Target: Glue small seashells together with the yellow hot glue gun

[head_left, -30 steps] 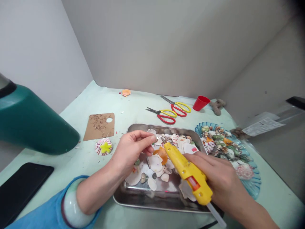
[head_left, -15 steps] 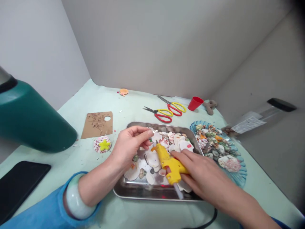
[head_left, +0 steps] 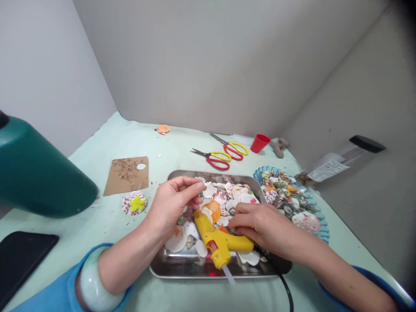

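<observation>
Pale green tabletop (head_left: 177, 147) bears a metal tray (head_left: 182, 269); grey walls (head_left: 201, 65) rise behind.

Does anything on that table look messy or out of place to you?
A little messy: the brown board is blotched with dark marks, and small bits litter the pale green cloth nearby. The yellow glue gun also looks awkward, lying on the shells in the metal tray with its glue stick poking past the near rim.

Yellow glue gun (head_left: 212, 239), orange shell (head_left: 214, 211), red cup (head_left: 260, 143)
</observation>
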Demonstrator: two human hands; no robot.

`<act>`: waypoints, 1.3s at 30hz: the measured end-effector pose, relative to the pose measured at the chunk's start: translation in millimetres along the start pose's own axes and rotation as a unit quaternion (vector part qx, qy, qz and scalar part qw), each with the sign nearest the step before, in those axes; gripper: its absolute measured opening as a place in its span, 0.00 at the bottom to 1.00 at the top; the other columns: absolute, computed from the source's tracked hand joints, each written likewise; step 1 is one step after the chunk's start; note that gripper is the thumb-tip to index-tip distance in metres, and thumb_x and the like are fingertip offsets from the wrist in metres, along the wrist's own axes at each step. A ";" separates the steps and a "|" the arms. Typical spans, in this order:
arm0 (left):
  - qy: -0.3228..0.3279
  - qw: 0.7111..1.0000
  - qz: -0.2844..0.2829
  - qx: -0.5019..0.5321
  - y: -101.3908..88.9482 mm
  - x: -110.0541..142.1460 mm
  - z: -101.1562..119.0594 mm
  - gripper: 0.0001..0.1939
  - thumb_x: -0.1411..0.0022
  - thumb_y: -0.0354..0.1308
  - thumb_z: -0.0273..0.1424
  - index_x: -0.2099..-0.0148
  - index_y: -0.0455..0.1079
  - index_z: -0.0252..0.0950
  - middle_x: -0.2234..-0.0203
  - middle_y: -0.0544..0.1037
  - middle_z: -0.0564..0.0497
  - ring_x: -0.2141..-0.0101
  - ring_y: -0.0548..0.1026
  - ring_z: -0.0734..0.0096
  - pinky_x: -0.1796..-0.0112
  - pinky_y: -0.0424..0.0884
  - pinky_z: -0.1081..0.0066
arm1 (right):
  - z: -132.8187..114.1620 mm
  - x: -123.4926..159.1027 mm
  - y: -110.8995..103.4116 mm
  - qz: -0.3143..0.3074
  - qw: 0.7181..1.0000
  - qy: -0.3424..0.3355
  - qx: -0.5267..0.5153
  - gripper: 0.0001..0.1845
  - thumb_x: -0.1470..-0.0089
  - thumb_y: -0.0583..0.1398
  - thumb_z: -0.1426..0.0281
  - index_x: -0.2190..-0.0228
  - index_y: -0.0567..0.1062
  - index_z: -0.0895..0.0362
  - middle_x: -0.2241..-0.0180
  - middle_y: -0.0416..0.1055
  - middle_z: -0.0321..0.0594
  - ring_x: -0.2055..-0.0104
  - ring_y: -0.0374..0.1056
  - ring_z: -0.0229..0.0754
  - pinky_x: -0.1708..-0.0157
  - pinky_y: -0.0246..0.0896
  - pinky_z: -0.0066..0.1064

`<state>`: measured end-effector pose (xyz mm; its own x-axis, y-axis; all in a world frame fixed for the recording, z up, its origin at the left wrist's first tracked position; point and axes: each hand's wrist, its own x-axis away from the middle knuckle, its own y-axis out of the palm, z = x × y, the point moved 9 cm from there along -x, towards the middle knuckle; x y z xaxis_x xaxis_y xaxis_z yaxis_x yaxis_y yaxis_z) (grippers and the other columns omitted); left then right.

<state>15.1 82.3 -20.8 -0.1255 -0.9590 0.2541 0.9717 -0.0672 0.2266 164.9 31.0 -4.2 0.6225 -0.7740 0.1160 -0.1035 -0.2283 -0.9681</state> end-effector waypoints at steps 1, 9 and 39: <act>-0.002 1.000 -0.001 0.000 0.1 0.4 -0.2 0.12 0.52 0.66 0.33 0.67 0.72 0.32 0.84 0.74 0.54 0.82 0.69 0.79 0.77 0.65 0.79 | -2.6 -2.0 0.2 -0.003 1.000 -0.006 0.005 0.10 0.44 0.57 0.76 0.68 0.77 0.50 0.72 0.70 0.32 0.72 0.65 0.35 0.76 0.50 0.26; -0.019 0.999 -0.035 0.032 4.6 -1.6 -6.6 0.12 0.51 0.66 0.32 0.66 0.71 0.32 0.83 0.74 0.53 0.81 0.70 0.79 0.76 0.66 0.79 | -2.1 -6.6 -11.4 0.022 1.000 -0.019 0.004 0.09 0.44 0.56 0.76 0.71 0.75 0.54 0.69 0.69 0.35 0.71 0.65 0.35 0.74 0.55 0.26; -0.055 0.995 -0.077 0.012 13.8 -0.8 -14.4 0.11 0.48 0.64 0.32 0.66 0.70 0.31 0.83 0.74 0.54 0.82 0.68 0.81 0.77 0.64 0.79 | 30.0 -39.1 -39.3 0.158 0.789 0.157 -0.573 0.09 0.45 0.58 0.62 0.65 0.71 0.55 0.80 0.62 0.29 0.81 0.55 0.30 0.84 0.49 0.21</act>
<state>31.5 78.2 -31.4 -0.2946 -0.9016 0.3167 0.9345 -0.2026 0.2926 167.9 88.0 22.7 0.2212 -0.9661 0.1328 -0.9601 -0.2396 -0.1439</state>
